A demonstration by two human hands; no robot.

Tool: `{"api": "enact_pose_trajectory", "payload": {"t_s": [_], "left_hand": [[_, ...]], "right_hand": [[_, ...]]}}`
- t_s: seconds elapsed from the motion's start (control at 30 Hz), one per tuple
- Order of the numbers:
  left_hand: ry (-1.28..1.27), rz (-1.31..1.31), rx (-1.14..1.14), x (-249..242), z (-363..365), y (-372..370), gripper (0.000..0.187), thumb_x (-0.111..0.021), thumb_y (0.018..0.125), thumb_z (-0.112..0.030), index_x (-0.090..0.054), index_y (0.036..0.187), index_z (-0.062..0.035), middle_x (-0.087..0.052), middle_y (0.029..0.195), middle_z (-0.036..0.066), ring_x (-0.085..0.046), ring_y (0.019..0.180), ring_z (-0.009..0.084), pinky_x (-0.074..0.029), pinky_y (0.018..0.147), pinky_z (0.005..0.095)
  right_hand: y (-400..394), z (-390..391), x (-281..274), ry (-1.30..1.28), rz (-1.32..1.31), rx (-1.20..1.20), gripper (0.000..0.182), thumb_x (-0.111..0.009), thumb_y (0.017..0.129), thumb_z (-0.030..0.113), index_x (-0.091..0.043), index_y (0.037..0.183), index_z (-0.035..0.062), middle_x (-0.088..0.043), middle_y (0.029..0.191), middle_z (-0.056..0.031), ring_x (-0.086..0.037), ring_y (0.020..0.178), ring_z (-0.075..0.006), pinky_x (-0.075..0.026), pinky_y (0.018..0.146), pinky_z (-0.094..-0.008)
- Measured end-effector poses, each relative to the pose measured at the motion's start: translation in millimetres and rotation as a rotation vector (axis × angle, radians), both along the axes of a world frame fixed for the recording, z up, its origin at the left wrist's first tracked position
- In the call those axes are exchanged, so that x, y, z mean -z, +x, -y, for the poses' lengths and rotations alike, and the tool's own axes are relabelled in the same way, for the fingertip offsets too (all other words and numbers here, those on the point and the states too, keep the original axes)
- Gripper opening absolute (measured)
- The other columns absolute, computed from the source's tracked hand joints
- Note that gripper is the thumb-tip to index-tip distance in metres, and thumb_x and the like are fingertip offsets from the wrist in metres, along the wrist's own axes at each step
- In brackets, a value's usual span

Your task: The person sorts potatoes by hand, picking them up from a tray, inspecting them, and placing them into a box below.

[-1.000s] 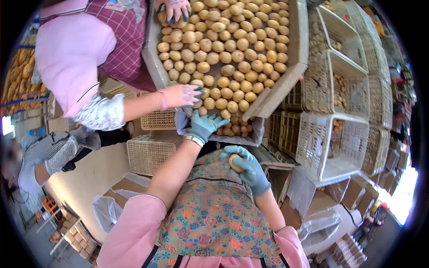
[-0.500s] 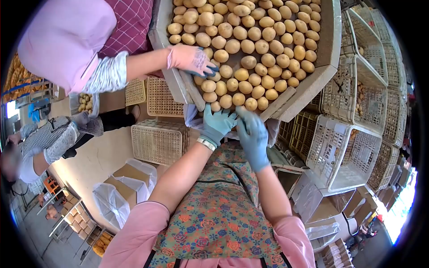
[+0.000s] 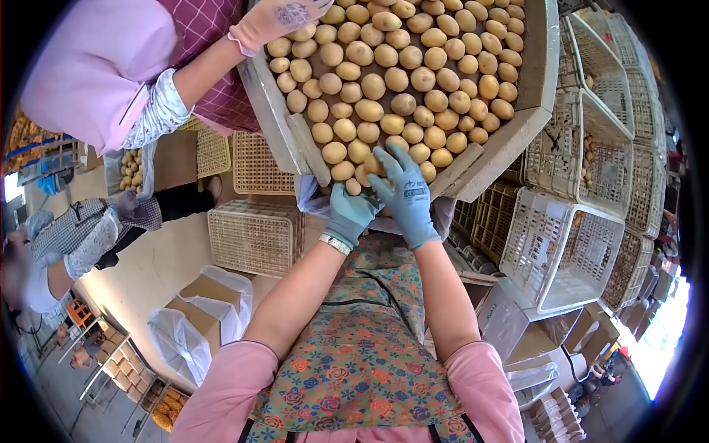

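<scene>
Small round tan potatoes [image 3: 373,86] cover the sorting table [image 3: 269,111], which narrows to an outlet in front of me. At this outlet, my left hand [image 3: 351,214], in a teal glove, is cupped with its fingers apart, close beside the lowest potatoes. My right hand [image 3: 406,193], in a blue-grey glove, reaches over the front potatoes. Its thumb and fingers curve round a potato [image 3: 374,163], partly covered by the glove. Below the outlet, the receiving spot is hidden by my hands and the flowered apron [image 3: 354,340].
A co-worker's pink-gloved hand [image 3: 284,16] is over the table's upper left. Raised edges [image 3: 509,151] border the table. White plastic crates [image 3: 561,247] are stacked at right, another crate stack [image 3: 251,236] at left. A plastic-lined carton [image 3: 203,310] stands lower left.
My right hand has moved up and left onto the front potatoes. My left hand has dropped slightly lower at the outlet. The co-worker's hand has moved up, away from the front potatoes.
</scene>
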State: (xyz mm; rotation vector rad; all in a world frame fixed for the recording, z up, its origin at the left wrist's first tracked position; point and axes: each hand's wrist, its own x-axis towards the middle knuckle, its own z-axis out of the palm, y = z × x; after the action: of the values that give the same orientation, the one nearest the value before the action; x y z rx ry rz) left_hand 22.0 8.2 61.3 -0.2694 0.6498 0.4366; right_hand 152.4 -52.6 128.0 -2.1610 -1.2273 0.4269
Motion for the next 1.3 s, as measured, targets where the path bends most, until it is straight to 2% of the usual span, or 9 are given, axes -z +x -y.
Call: {"api": "enact_pose_trajectory", "payload": {"t_s": [0.4, 0.47, 0.5, 0.63, 0.7, 0.8, 0.97, 1.27, 1.3], "left_hand": [[-0.026, 0.059, -0.079, 9, -5, -3, 0.063, -0.038, 0.103, -0.055, -0.045, 0.153, -0.0172, -0.046, 0.157, 0.008, -0.041, 0.146, 0.0305, -0.041, 0.115, 0.0533], [0.008, -0.111, 0.029, -2, -3, -3, 0.07, -0.038, 0.102, -0.06, -0.038, 0.157, -0.0172, -0.038, 0.162, 0.01, -0.033, 0.151, 0.0363, -0.035, 0.117, 0.0625], [-0.058, -0.025, 0.043, -5, -5, -2, 0.072, -0.039, 0.102, -0.062, -0.035, 0.159, -0.0175, -0.034, 0.164, 0.011, -0.03, 0.152, 0.0388, -0.033, 0.117, 0.0667], [-0.038, 0.003, 0.069, -4, -6, -4, 0.077, -0.04, 0.101, -0.064, -0.029, 0.162, -0.0181, -0.027, 0.168, 0.014, -0.024, 0.155, 0.0417, -0.025, 0.118, 0.0731], [-0.014, -0.062, 0.083, -8, -5, -2, 0.077, -0.04, 0.101, -0.064, -0.029, 0.162, -0.0179, -0.027, 0.167, 0.014, -0.025, 0.154, 0.0416, -0.025, 0.118, 0.0731], [-0.083, 0.077, -0.037, 1, -3, 0, 0.077, -0.039, 0.101, -0.063, -0.028, 0.162, -0.0175, -0.027, 0.167, 0.014, -0.026, 0.153, 0.0417, -0.027, 0.118, 0.0734], [-0.137, 0.043, -0.032, -8, -5, 2, 0.077, -0.041, 0.101, -0.061, -0.028, 0.161, -0.015, -0.028, 0.166, 0.016, -0.031, 0.15, 0.0443, -0.029, 0.118, 0.0725], [0.086, -0.117, 0.102, 20, -8, -8, 0.066, -0.037, 0.103, -0.054, -0.041, 0.157, -0.0163, -0.039, 0.162, 0.014, -0.038, 0.148, 0.038, -0.033, 0.117, 0.0662], [0.466, -0.11, 0.253, 64, -6, -26, 0.064, -0.039, 0.103, -0.054, -0.044, 0.154, -0.0159, -0.042, 0.159, 0.013, -0.039, 0.147, 0.037, -0.034, 0.117, 0.0645]], "right_hand": [[10, -25, 1, 0.104, 0.182, -0.358, 0.041, -0.06, 0.095, 0.025, -0.061, 0.133, 0.0095, -0.061, 0.138, -0.0136, -0.053, 0.134, -0.0338, -0.039, 0.115, -0.0482], [21, -18, -8, -0.211, 0.096, -0.268, 0.036, -0.061, 0.096, 0.024, -0.064, 0.128, 0.0077, -0.065, 0.132, -0.0136, -0.062, 0.122, -0.0346, -0.048, 0.106, -0.0451], [28, -21, -11, 0.196, 0.165, -0.003, 0.03, -0.063, 0.096, 0.019, -0.067, 0.123, 0.0063, -0.068, 0.125, -0.0137, -0.067, 0.107, -0.0341, -0.054, 0.095, -0.0423], [56, -58, 1, 0.193, 0.25, 0.207, 0.039, -0.07, 0.093, 0.021, -0.062, 0.127, 0.0055, -0.068, 0.122, -0.0149, -0.067, 0.101, -0.0326, -0.055, 0.089, -0.0439], [63, -80, -6, -0.325, 0.147, 0.183, 0.052, -0.075, 0.09, 0.028, -0.057, 0.133, 0.0058, -0.068, 0.122, -0.0163, -0.069, 0.1, -0.0334, -0.056, 0.087, -0.0452], [66, -90, -12, -0.328, 0.079, 0.174, 0.059, -0.078, 0.088, 0.033, -0.055, 0.135, 0.0059, -0.068, 0.121, -0.0183, -0.069, 0.099, -0.0358, -0.057, 0.084, -0.0455], [61, -36, -27, 0.381, -0.779, 0.197, 0.078, -0.076, 0.09, 0.013, -0.037, 0.157, 0.0024, -0.056, 0.144, -0.014, -0.058, 0.128, -0.0172, -0.05, 0.107, -0.0322], [18, 3, -33, 0.616, -1.227, 0.216, 0.074, -0.07, 0.096, 0.01, -0.033, 0.16, 0.0068, -0.049, 0.152, -0.0127, -0.053, 0.135, -0.021, -0.047, 0.112, -0.0376], [19, 7, -28, 0.691, -1.648, 0.207, 0.067, -0.068, 0.098, 0.013, -0.037, 0.157, 0.0073, -0.051, 0.148, -0.0125, -0.057, 0.128, -0.0206, -0.05, 0.107, -0.0377]]}}
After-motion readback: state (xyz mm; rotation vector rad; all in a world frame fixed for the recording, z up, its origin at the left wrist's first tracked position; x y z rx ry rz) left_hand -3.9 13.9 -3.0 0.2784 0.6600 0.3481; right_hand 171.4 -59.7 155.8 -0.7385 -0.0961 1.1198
